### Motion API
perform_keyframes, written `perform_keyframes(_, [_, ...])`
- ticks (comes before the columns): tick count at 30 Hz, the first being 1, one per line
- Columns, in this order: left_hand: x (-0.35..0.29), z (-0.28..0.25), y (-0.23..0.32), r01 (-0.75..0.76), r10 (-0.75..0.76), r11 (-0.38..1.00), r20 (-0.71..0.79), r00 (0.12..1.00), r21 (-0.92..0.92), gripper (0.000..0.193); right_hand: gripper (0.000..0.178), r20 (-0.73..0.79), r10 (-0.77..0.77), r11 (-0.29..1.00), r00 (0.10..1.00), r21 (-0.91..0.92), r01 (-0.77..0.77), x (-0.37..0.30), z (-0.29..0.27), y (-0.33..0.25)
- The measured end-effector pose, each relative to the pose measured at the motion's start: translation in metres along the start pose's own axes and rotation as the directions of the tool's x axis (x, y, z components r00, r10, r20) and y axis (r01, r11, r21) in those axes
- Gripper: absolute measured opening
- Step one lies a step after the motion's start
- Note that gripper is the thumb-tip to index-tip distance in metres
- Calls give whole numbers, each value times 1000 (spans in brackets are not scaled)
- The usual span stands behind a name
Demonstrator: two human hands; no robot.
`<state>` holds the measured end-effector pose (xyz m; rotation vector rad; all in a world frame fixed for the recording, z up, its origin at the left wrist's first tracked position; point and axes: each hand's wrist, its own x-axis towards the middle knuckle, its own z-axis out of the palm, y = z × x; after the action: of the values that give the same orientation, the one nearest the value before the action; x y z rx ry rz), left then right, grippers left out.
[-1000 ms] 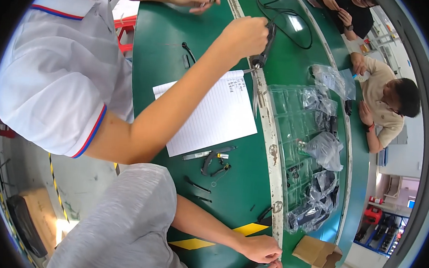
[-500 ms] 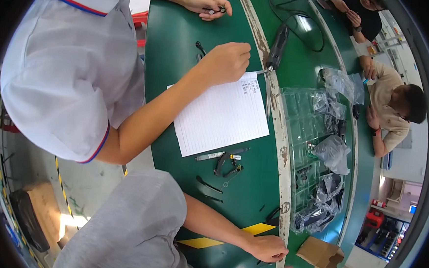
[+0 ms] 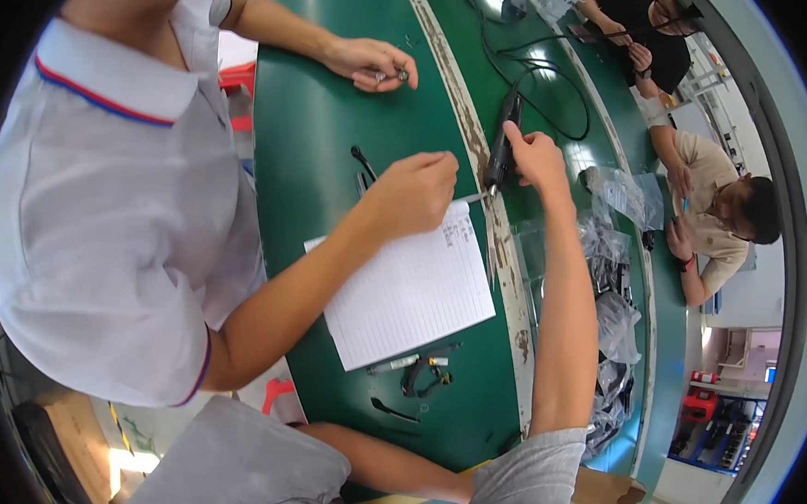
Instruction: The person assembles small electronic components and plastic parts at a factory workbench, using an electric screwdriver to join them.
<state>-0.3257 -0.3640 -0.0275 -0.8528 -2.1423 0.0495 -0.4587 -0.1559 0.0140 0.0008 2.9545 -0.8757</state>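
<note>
My right hand (image 3: pixel 540 161) reaches far forward, its fingers closed around a black electric screwdriver (image 3: pixel 499 156) with a cable at its back end. The tool's metal tip points toward me, by the worn pale strip along the table. My left forearm (image 3: pixel 386 462) lies low over the green table; its hand is hidden behind my right sleeve. Left of the screwdriver, a co-worker's closed hand (image 3: pixel 416 190) rests over a lined notebook (image 3: pixel 410 289) with some handwriting. That person's other hand (image 3: pixel 373 64) holds small dark parts.
Near the notebook lie a small black part with wires (image 3: pixel 424 375) and a curved black piece (image 3: pixel 394 409). Plastic bags of parts (image 3: pixel 613 325) sit right of my arm, with a cardboard box (image 3: pixel 606 495) nearer. Two more people sit across the table. The black cable (image 3: pixel 586 115) loops beyond the screwdriver.
My right hand has gone from the near edge out to the screwdriver and taken hold of it. My left hand has passed out of sight behind my right sleeve. The view has shifted.
</note>
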Motion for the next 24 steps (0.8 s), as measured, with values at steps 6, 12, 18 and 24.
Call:
perform_keyframes(6, [2, 0, 3, -12, 12, 998, 10, 1000, 57, 6, 59, 58, 101, 995, 993, 12, -102, 5, -6, -12])
perform_keyframes(12, [50, -88, 191, 34, 168, 865, 353, 921, -501, 20, 49, -56, 25, 977, 998, 211, -13, -16, -11, -10])
perform_keyframes(18, [147, -137, 218, 521, 849, 21, 291, 441, -853, 46, 42, 42, 35, 937, 999, 346, -47, -26, -55, -17])
perform_keyframes(24, [123, -46, 125, 658, -552, 99, 508, 661, -747, 36, 39, -46, 103, 930, 994, 358, -80, -44, -83, -22])
